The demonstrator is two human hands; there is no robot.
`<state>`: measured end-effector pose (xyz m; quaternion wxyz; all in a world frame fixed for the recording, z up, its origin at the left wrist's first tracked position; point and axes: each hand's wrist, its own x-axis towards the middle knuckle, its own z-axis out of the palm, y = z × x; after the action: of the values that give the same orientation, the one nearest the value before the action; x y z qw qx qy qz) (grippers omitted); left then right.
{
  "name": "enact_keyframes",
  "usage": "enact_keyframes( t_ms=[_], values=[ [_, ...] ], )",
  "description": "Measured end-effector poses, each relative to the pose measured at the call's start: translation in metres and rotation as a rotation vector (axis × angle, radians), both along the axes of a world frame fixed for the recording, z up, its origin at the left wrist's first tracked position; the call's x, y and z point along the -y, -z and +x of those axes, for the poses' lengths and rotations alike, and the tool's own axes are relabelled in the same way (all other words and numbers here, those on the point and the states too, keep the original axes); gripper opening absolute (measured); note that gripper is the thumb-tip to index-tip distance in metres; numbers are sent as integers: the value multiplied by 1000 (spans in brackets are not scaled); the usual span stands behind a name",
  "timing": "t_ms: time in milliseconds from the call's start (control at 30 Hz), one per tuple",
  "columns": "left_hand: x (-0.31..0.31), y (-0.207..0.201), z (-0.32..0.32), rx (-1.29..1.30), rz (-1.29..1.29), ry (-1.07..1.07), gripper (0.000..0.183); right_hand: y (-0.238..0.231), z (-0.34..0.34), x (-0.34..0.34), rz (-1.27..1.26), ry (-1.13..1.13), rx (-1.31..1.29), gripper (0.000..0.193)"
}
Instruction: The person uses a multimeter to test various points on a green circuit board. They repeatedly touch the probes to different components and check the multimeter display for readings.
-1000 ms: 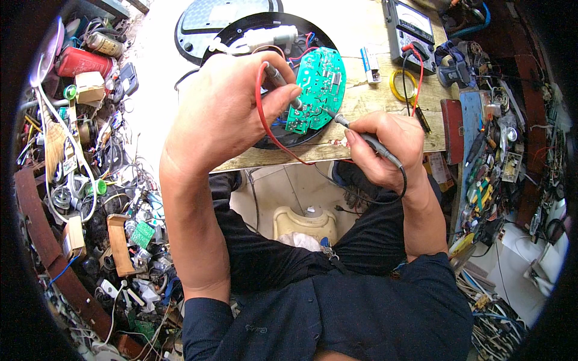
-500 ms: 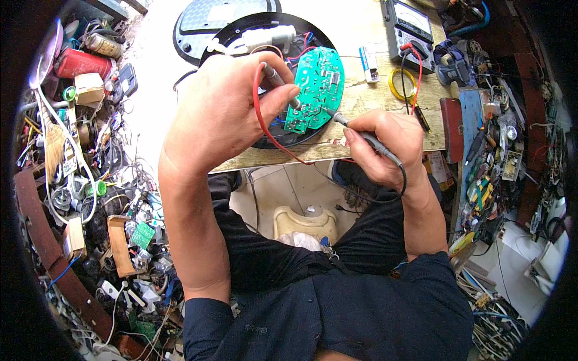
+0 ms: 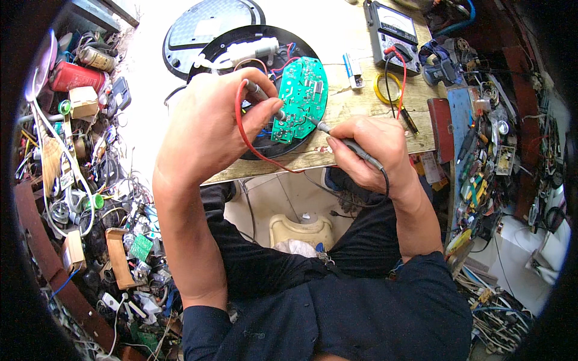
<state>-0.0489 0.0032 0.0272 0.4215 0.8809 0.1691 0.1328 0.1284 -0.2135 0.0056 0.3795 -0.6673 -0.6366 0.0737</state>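
Wooden table (image 3: 361, 114) up top, plank scuffed and pale, and on it the round black appliance base (image 3: 265, 90) lying open, with a grey disc cover (image 3: 205, 24) behind it. The green circuit board (image 3: 301, 96) is tilted up against that base, oval-ish, glossy, dotted with solder points. My left hand (image 3: 211, 120) has its grip pinched on the red-lead probe (image 3: 265, 99), tip on the board's left edge. My right hand (image 3: 367, 150) is pinched on the black-lead probe (image 3: 346, 141), its thin metal tip touching the board's lower right edge. Grey analog meter (image 3: 394, 30) sits well apart at the back, next to a small ring of yellow wire (image 3: 388, 90). My worry: the board only leans there, so pushing with either tip could slide it, or a tip could skid and bridge two joints. The red lead looping round my hand could snag too
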Motion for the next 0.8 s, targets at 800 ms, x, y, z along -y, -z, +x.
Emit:
enact_keyframes(
  t_ms=[800],
  values=[
    [-1,-8,1,-74,29,-5,18,1,0,1,-2,17,-45,13]
  ],
)
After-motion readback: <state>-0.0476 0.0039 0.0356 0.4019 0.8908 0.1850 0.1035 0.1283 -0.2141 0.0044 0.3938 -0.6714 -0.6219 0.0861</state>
